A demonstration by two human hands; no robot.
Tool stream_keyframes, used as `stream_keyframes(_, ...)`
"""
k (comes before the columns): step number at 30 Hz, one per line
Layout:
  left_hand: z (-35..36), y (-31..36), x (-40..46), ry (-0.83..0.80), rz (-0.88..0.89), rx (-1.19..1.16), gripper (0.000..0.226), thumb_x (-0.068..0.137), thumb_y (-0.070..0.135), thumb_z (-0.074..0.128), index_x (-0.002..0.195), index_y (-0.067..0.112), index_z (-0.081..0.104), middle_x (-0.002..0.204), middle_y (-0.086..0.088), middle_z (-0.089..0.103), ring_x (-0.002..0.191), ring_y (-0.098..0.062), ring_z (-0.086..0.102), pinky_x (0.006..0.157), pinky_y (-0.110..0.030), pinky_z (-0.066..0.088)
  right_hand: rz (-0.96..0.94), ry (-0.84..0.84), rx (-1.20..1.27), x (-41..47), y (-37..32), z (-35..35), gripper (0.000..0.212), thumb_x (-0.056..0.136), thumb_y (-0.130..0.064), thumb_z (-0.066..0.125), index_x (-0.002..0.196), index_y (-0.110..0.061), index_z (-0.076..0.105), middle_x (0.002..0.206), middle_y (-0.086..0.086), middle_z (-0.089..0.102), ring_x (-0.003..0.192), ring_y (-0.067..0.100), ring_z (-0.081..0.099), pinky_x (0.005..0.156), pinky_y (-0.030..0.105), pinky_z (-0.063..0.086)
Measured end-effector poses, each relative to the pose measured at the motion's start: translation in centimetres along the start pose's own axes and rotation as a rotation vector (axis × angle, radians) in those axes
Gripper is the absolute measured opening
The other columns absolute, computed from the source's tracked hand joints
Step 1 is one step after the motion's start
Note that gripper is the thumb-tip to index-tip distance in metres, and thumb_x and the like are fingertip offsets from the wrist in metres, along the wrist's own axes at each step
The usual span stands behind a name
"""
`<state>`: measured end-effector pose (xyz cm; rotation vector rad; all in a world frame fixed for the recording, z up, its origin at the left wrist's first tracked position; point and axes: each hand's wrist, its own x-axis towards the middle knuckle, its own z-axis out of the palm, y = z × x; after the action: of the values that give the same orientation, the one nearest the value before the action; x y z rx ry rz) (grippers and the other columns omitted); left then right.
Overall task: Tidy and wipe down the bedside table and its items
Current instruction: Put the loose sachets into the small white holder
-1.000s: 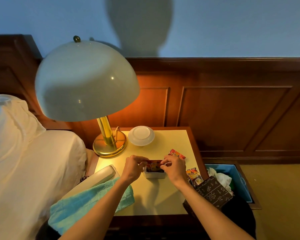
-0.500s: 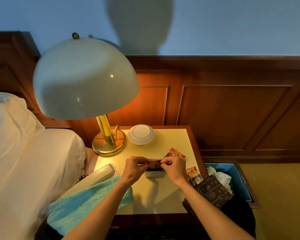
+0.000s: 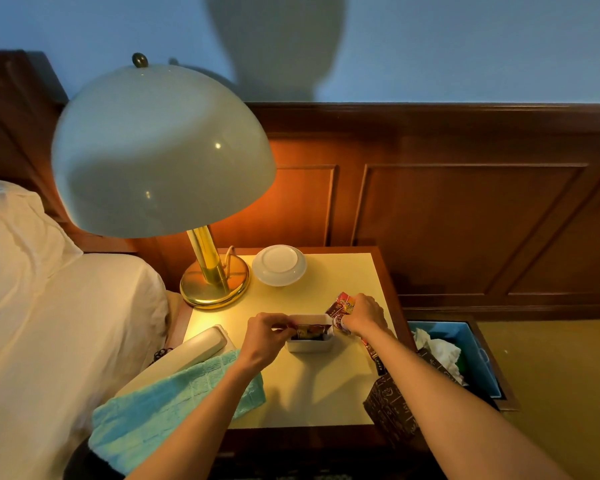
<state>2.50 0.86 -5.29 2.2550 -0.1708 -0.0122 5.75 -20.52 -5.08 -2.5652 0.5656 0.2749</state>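
A small white rectangular dish is seen near the middle of the yellow-topped bedside table, with dark sachets standing inside it. The left hand is held at the dish's left end, its fingers curled and the end of a sachet in the dish pinched between thumb and fingertips. The right hand is placed just right of the dish, toward the table's right edge, with its fingers closed around a red and brown sachet whose upper end shows beyond the knuckles. Another sachet is partly hidden under the right forearm, close to the right edge. At the table's back left corner a brass lamp base is set, with a pale dome shade above it, and an upturned white saucer is found just beside the base along the back edge. A cream telephone handset lies at the left edge, and a turquoise cloth is draped over the front left corner, partly covered by the left forearm. A dark patterned box sits at the front right corner. Beyond the right edge, on the floor, a blue-lined bin holding crumpled white tissue is visible.
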Motion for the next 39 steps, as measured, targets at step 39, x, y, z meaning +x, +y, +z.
stream_keyframes(39, 0.0, -0.1, -0.5, -0.028, 0.006, -0.041, 0.019, 0.087, 0.001, 0.066, 0.098, 0.013, 0.076, 0.093, 0.005, 0.069, 0.08, -0.006, 0.064, 0.067, -0.005, 0.048, -0.504, 0.098, 0.386, -2.2, -1.4, -0.9, 0.013, 0.087, -0.006, 0.066, 0.09, -0.015, 0.074, 0.092, 0.001, 0.073, 0.089, 0.013, 0.064, 0.072, 0.021, 0.055)
